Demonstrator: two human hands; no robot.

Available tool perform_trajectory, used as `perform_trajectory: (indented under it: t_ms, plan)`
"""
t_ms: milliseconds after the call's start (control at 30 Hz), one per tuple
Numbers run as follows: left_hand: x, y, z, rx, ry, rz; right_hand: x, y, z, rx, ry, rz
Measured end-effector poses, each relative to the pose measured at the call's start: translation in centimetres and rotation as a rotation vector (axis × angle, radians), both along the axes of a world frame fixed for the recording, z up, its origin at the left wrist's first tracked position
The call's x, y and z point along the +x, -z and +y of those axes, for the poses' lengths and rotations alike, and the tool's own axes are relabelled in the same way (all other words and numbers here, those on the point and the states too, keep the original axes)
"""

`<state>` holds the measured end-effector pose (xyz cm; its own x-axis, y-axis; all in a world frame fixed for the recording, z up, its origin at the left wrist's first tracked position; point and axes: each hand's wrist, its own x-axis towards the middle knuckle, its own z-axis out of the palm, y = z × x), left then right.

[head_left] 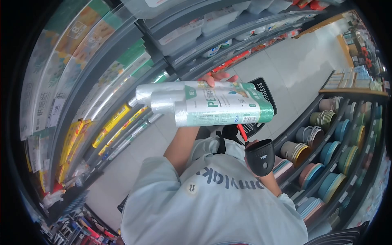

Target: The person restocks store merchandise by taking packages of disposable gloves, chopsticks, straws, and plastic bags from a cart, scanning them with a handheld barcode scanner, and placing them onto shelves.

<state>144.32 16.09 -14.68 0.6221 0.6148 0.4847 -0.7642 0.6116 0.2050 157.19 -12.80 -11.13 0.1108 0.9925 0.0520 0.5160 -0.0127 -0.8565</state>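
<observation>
A shrink-wrapped pack of plastic bag rolls (222, 104), with a green and white label reading PE, lies sideways across the middle of the view. My left hand (216, 78) is closed around it; the fingertips show over the far edge, and the palm is hidden behind the pack. Lower right, my right hand (254, 144) grips a black barcode scanner (260, 157), which covers most of its fingers. The scanner is close to the pack's barcode end, apart from it.
Beyond the pack sits a black shopping basket (267, 96) with a red handle (242, 132). Shelves of boxed paper rolls (77, 32) rise on the left. Stacked bowls and bins (326, 153) fill the right shelves. Between them runs the pale tiled floor (286, 69).
</observation>
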Motion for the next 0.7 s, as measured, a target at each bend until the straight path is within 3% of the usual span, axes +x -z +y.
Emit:
perform_trajectory:
  t_ms: [133,267,367,467,533,600,667,700]
  plan:
    - [0.5,-0.2,0.3,-0.047,0.074,-0.032,0.3,2.1,-0.6,-0.012,-0.004,0.216]
    - [1.6,0.9,0.2,-0.043,0.098,-0.032,-0.2,0.8,0.4,0.069,0.133,0.146]
    - [2.4,1.7,-0.4,-0.039,0.106,-0.006,-0.1,0.5,-0.2,0.074,0.025,0.247]
    - [2.6,3.4,-1.2,-0.154,0.162,0.065,-0.3,1.5,-1.1,-0.133,0.119,0.427]
    - [2.7,7.3,-1.8,-0.031,0.055,0.196,-0.8,-1.5,2.0,0.099,0.342,0.419]
    - [0.2,9.3,-5.0,-0.343,0.136,0.496,-0.3,-1.2,2.4,-0.025,0.347,0.308]
    - [-2.8,14.5,-8.1,-0.581,0.101,0.818,-0.6,0.0,3.9,-0.078,0.614,0.357]
    - [-3.6,16.1,-9.1,-0.721,0.066,0.957,-0.4,0.2,4.0,-0.285,0.555,0.468]
